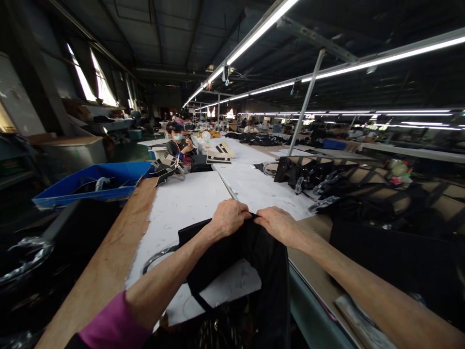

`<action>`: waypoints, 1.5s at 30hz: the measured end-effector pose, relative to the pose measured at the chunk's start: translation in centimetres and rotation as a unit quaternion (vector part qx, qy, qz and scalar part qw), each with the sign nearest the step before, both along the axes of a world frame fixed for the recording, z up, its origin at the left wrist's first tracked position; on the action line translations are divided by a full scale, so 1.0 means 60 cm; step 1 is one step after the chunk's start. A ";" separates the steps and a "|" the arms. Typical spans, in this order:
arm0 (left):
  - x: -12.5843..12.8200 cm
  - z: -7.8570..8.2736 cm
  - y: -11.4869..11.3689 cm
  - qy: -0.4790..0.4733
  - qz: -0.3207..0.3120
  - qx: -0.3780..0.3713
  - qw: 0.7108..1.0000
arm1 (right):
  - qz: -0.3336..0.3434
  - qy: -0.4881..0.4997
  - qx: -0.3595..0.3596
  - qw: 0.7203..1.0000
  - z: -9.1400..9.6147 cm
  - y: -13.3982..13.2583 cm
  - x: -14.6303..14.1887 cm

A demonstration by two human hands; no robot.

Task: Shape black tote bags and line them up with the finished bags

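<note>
Both hands pinch the upper edge of a black fabric bag [271,271] that stands over the near end of the white-covered table. My left hand [230,216] has its fingers closed on the edge from the left. Close beside it, my right hand [278,224] grips the same edge from the right, the fingertips of both hands almost meeting. A plastic-wrapped handle [156,257] sticks out at the bag's left side. Below my hands a pale sheet or panel [232,283] shows against the black cloth. The bag's lower part is dark and hard to make out.
A blue bin [90,182] stands left of the wooden table edge [109,247]. Black bags with wrapped handles [301,169] crowd the right side. Farther along the white table [250,177] lie beige and black pieces [221,152]. A seated person [178,145] works at the far left side.
</note>
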State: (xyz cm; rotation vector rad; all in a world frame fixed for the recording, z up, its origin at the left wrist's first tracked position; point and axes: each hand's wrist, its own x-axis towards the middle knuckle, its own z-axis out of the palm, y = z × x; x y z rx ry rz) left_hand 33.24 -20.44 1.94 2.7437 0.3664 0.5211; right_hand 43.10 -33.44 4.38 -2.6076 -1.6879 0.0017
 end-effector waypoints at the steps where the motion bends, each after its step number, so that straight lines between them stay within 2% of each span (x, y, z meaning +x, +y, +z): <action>1: 0.000 0.000 -0.002 0.002 0.000 -0.002 1.000 | 0.005 0.005 -0.001 1.000 0.001 0.002 -0.002; 5: -0.004 0.005 -0.001 0.005 -0.025 -0.029 0.999 | 0.037 0.044 0.025 0.998 0.002 0.011 -0.011; 10: -0.032 0.020 0.016 0.006 -0.103 -0.113 0.988 | 0.058 0.071 0.050 0.995 -0.003 0.011 -0.017; 12: -0.055 0.026 0.025 0.014 -0.083 -0.127 0.988 | 0.065 0.074 0.057 0.994 -0.005 0.008 -0.016; 15: -0.095 0.029 0.032 0.040 -0.006 -0.102 0.994 | 0.079 0.084 0.059 0.992 -0.003 0.008 -0.014; 18: -0.128 0.027 0.030 0.051 0.031 -0.085 0.995 | 0.080 0.078 0.054 0.992 0.004 0.017 -0.017; 21: -0.141 0.023 0.021 0.042 0.052 -0.071 0.995 | 0.066 0.040 0.046 0.996 0.008 0.034 -0.024; 24: -0.136 0.019 0.016 0.033 0.081 -0.063 0.994 | 0.083 0.034 0.056 0.994 0.006 0.050 -0.030; 29: -0.136 0.019 0.021 0.038 0.073 -0.077 0.994 | 0.109 0.084 0.083 0.987 0.001 0.050 -0.027; 31: -0.150 0.018 0.024 0.037 0.078 -0.074 0.993 | 0.110 0.087 0.090 0.986 0.000 0.046 -0.026; 36: -0.216 0.007 0.021 0.017 0.150 -0.069 0.986 | 0.118 0.087 0.104 0.984 -0.006 0.045 -0.025; 38: -0.237 0.000 0.022 0.005 0.159 -0.085 0.984 | 0.117 0.089 0.103 0.984 -0.009 0.047 -0.023; 41: -0.250 -0.005 0.027 -0.006 0.142 -0.110 0.984 | 0.112 0.090 0.105 0.984 -0.009 0.051 -0.020; 45: -0.254 0.006 0.027 0.017 0.138 -0.126 0.982 | 0.121 0.085 0.107 0.983 -0.009 0.049 -0.030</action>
